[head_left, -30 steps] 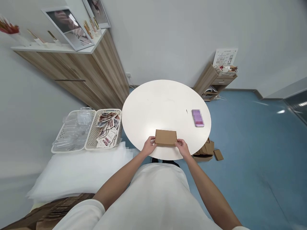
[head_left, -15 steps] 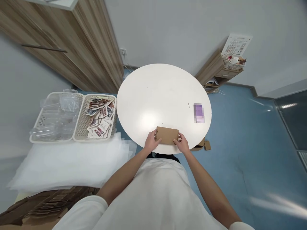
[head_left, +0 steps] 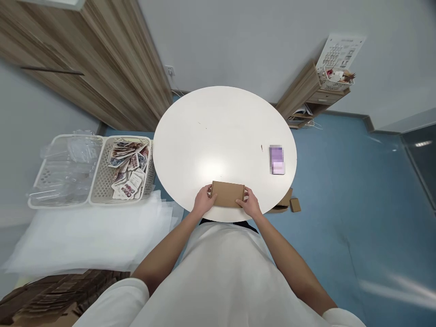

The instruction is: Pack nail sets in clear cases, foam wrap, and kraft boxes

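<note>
A closed brown cardboard box (head_left: 227, 194) lies at the near edge of the white oval table (head_left: 231, 118). My left hand (head_left: 204, 200) grips its left end, thumb on the top face and fingers around the side. At the opposite end my right hand (head_left: 250, 202) holds the box the same way. The undersides of the fingers are partly hidden by the box. A purple and pink item (head_left: 277, 160), blurred by pixels, rests on the right of the table.
Left of the table stand a white basket of printed cards (head_left: 127, 186) and a basket of clear plastic packaging (head_left: 68, 168). White sheets (head_left: 91, 231) lie below them, above stacked brown cardboard (head_left: 57, 295). A small cardboard box (head_left: 295, 205) is on the floor at right.
The camera view has shifted slightly, so the table and baskets appear further left. Both hands keep their hold on the cardboard box, which looks otherwise unchanged.
</note>
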Tool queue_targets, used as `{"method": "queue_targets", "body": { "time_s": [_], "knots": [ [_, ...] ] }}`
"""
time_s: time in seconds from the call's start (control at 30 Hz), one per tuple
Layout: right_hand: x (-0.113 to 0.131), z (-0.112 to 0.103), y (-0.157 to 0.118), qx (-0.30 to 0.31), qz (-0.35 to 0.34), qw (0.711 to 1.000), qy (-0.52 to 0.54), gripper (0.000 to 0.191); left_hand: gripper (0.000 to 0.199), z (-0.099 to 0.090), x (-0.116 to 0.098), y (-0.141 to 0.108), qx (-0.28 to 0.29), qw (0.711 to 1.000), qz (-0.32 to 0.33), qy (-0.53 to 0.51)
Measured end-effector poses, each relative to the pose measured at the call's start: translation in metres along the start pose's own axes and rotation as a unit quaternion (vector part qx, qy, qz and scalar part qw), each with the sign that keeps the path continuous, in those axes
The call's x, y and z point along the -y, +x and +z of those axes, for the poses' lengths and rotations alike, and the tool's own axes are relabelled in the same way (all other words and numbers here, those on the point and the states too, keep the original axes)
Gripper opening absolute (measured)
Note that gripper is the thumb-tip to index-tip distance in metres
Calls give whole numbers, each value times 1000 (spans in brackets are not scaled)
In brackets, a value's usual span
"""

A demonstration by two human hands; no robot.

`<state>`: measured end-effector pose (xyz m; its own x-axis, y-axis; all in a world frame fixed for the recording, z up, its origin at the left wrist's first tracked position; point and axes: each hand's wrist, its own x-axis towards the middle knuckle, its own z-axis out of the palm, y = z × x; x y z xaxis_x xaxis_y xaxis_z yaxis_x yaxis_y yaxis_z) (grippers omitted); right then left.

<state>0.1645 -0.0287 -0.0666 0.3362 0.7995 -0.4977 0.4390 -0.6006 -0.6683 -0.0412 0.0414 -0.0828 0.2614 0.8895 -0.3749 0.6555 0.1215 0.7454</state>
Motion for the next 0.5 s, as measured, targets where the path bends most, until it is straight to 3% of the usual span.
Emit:
{"method": "queue_targets", "body": {
  "time_s": [0.13, 0.23, 0.37, 0.5],
  "knots": [
    [-15, -12, 1, -12, -28, 999, 21, 67, 44, 12, -21, 2, -11, 1000, -8, 0],
    [-35, -38, -5, -41, -38, 997, 49, 66, 46, 36, -52, 2, -8, 1000, 10, -3],
    [-75, -92, -15, -121, -21, 988, 93, 64, 50, 88, -105, 0, 23, 998, 54, -9],
    [-126, -145, -29, -199, 12, 971, 132, 63, 53, 149, -153, -3, 101, 989, 104, -15]
  ]
}}
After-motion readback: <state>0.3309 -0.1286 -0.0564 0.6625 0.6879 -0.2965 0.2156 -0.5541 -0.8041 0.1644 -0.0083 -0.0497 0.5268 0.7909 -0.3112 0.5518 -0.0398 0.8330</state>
